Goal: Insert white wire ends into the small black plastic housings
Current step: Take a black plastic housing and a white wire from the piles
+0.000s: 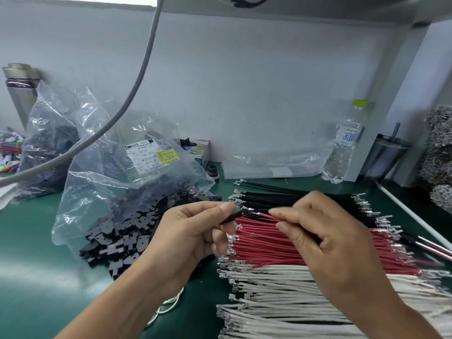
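My left hand (188,231) pinches a small black plastic housing (232,216) between thumb and forefinger. My right hand (315,231) pinches a thin wire (258,212) whose metal terminal points at the housing's opening; its colour is hard to tell against the wires behind. Both hands hover above rows of black wires (269,195), red wires (264,243) and white wires (281,297) laid on the green mat, each tipped with a crimped metal terminal. A heap of loose black housings (122,236) spills from a clear plastic bag (117,172) to the left.
A second clear bag of black parts (49,143) stands at the back left, with a grey cable (137,81) arcing over it. A water bottle (342,148) and a dark tumbler (384,152) stand at the back right. Grey metallic bundles (440,155) sit at the right edge.
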Tool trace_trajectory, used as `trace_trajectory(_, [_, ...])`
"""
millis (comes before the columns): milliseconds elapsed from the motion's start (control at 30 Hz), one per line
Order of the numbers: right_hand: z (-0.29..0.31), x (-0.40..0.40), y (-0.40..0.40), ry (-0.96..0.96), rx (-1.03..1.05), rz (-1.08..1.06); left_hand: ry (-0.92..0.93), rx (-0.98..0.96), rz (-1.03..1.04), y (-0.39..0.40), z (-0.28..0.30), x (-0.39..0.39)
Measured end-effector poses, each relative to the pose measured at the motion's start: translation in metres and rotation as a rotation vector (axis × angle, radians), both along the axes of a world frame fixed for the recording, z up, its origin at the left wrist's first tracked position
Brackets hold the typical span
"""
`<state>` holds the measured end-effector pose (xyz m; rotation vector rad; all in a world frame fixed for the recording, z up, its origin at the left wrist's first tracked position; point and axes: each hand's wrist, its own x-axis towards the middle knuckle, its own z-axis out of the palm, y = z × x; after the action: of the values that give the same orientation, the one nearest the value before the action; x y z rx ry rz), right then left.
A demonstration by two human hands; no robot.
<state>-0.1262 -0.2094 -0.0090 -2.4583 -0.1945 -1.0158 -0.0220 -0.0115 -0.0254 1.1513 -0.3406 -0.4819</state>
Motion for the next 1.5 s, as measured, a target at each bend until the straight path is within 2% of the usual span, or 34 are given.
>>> trace_trajectory(167, [-0.007,-0.008,-0.001,-0.053,0.069,0.004,0.039,-0.019,-0.101,-0.001,-0.002,0.000])
trace_trajectory(333, [-0.005,-0.009,-0.008,-0.007,0.004,-0.002,0.056,-0.033,-0.104,0.000,-0.002,0.002])
trace_trajectory(767, [-0.012,-0.008,0.002,-0.083,0.110,0.016,0.068,0.000,-0.178,-0.002,0.002,-0.005])
trace_trajectory(933, [-0.011,-0.009,0.001,-0.103,0.006,-0.024,0.047,0.014,-0.215,0.000,0.001,-0.004])
trace_trajectory(1133, [-0.014,-0.009,-0.006,-0.139,-0.229,-0.052,0.074,0.060,-0.231,0.002,0.002,-0.002])
trace_trajectory(1500, [-0.020,-0.007,0.004,-0.076,-0.145,-0.058,0.171,0.078,-0.172,-0.004,-0.001,-0.008])
